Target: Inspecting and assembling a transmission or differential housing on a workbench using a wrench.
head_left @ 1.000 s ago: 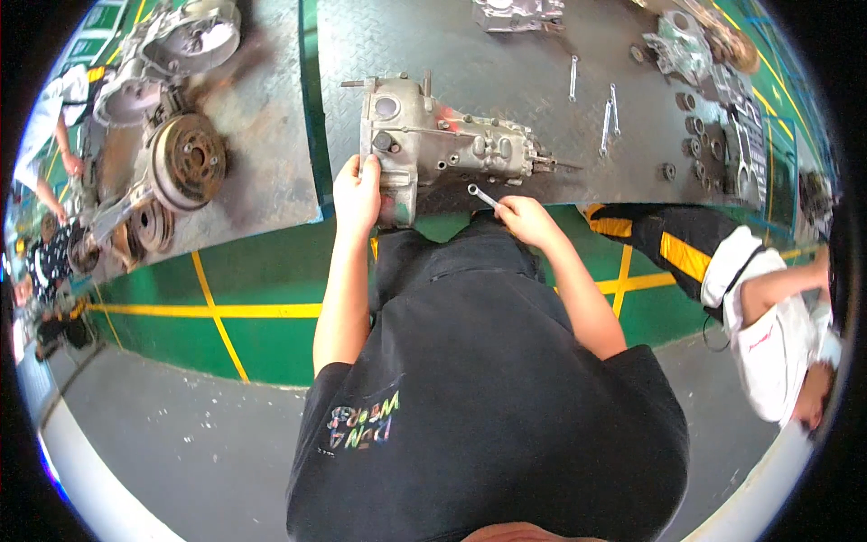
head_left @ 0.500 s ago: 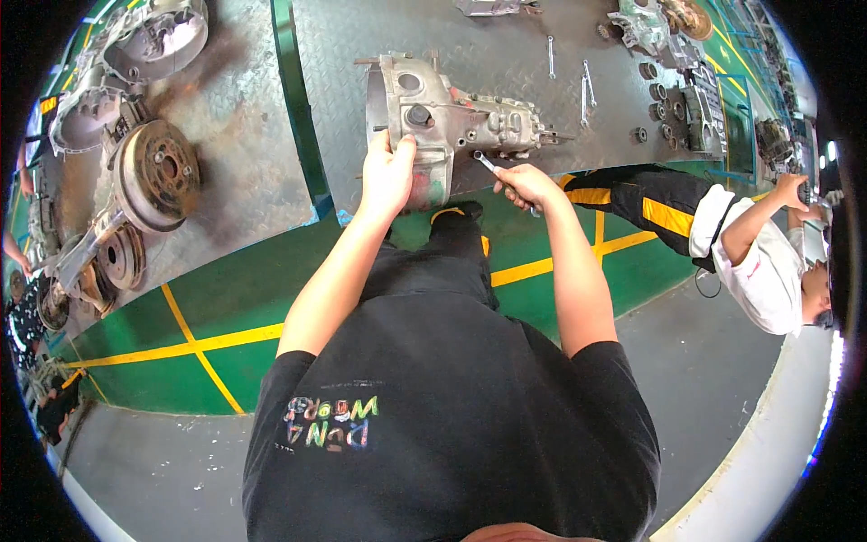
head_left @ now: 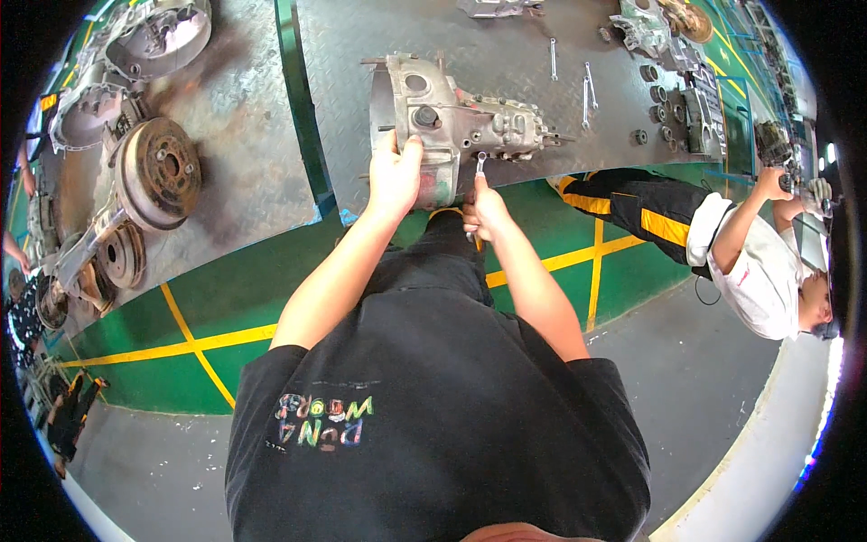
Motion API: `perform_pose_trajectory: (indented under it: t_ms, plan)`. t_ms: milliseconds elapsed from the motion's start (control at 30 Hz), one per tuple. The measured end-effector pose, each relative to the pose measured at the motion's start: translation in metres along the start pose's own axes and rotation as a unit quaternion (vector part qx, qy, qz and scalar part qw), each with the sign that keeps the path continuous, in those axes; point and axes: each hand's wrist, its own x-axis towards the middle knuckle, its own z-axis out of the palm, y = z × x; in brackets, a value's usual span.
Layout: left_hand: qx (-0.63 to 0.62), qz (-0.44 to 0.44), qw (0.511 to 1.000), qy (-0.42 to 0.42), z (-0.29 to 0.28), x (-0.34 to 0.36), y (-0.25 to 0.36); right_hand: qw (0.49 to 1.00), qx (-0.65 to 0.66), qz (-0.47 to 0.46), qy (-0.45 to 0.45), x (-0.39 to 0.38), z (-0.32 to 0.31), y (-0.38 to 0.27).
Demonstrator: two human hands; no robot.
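Note:
A grey metal gearbox housing (head_left: 492,117) lies on the metal-topped bench, its wide bell end to the left and its narrow end to the right. My left hand (head_left: 395,176) grips the near rim of the bell end, thumb on top of the casting. My right hand (head_left: 488,215) is closed round a combination wrench (head_left: 480,170). The wrench's ring end meets the near side of the housing, just right of the bell; whether it sits over a bolt is too small to tell. Its lower end shows below my fist.
Loose wrenches (head_left: 588,95) lie beyond the housing, with several metal rings (head_left: 657,93) farther right. A rusty brake drum (head_left: 163,170) and castings fill the left bench. At right a person in a white shirt (head_left: 750,287) handles a metal part.
My right hand has swung left and toward me, turning the wrench from a slant to nearly straight away from me. The left hand keeps its hold on the housing.

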Motion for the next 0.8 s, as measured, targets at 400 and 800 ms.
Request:
perform_pose_trajectory:
  t_ms: [400,800]
  plan:
    - [0.031,0.003,1.000,-0.001,-0.006,0.001,-0.002,0.981,-0.110,-0.158,0.013,-0.041,-0.020,0.002]
    - [0.042,0.021,0.999,-0.021,-0.001,-0.006,0.014,0.701,-0.682,-0.193,0.073,0.001,-0.068,-0.093]
